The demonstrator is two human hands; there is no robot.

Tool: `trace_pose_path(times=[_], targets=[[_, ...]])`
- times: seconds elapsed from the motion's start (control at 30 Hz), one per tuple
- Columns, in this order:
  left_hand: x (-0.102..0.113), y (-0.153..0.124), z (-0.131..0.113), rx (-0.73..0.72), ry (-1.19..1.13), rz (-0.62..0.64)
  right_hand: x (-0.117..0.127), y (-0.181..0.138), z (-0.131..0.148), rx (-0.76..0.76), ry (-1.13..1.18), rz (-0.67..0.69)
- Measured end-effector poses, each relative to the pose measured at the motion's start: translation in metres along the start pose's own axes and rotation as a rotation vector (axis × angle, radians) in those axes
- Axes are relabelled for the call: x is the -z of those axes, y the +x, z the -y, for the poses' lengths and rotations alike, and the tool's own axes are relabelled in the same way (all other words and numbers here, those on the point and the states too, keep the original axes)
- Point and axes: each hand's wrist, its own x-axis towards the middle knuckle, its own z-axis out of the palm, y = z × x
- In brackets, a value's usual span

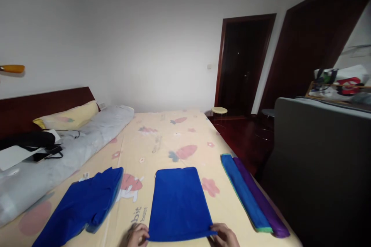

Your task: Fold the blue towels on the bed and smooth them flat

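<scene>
A blue cloth [179,202] lies flat as a neat rectangle on the bed in front of me. Its near left corner is pinched between the fingers of my left hand [138,235]. At the near right corner, my right hand [223,234] grips the same edge, where a thin strip of the cloth turns up. To the left is a rumpled heap of blue cloth [84,204]. On the right a rolled blue cloth with green edging [246,195] lies alongside a rolled purple cloth [262,198], both apart from my hands.
The bed [156,142] wears a cream sheet printed with carrots. Along its left are a grey quilt [87,146], a yellow pillow [69,115] and a phone [40,157]. Past the right edge stand a round stool [219,110] and a dark grey panel [319,170].
</scene>
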Motion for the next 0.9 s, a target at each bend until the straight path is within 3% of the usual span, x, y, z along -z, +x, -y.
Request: trace_pose_path(times=[0.07,0.17,0.3,0.43,0.67,0.8,0.9], targets=[[-0.003,0.006,-0.001,0.15,-0.143,-0.048,-0.001,0.004,0.011,-0.129,0.006,-0.026],[-0.006,0.014,-0.007,0.313,-0.235,-0.091,-0.005,0.01,0.025,-0.206,-0.013,-0.065],[-0.008,0.022,-0.02,0.322,-0.23,-0.143,-0.009,0.02,0.034,-0.25,-0.015,-0.044],[-0.015,0.025,-0.024,0.302,0.027,-0.153,-0.014,0.022,0.028,-0.257,-0.251,-0.076],[-0.031,0.015,-0.027,0.174,0.435,-0.182,-0.024,0.006,-0.006,0.064,-0.596,-0.247],[-0.025,0.014,-0.042,0.178,0.581,0.02,-0.026,-0.001,-0.018,0.339,-0.678,-0.136],[-0.022,0.019,-0.062,0.244,0.622,0.098,-0.033,-0.002,-0.009,0.301,-0.759,-0.215]])
